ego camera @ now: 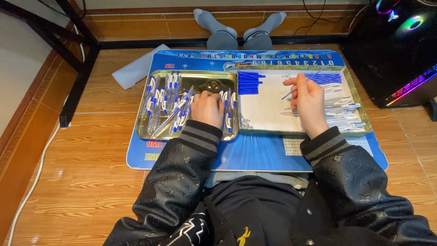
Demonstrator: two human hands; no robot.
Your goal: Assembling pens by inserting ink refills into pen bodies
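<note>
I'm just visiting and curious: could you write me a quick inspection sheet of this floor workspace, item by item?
Surface: blue mat on a wooden floor.
Job's things: metal tray of blue and white pens; white tray with blue refills and clear barrels.
Clutter: white sheet beside the mat.
Hands: left hand rests on the pens in the metal tray; right hand holds a thin blue refill over the white tray.
Cables: white cable along the left wall; dark cables near the computer.
Surroundings: lit computer case at right, black table legs at left, the person's socked feet ahead.
</note>
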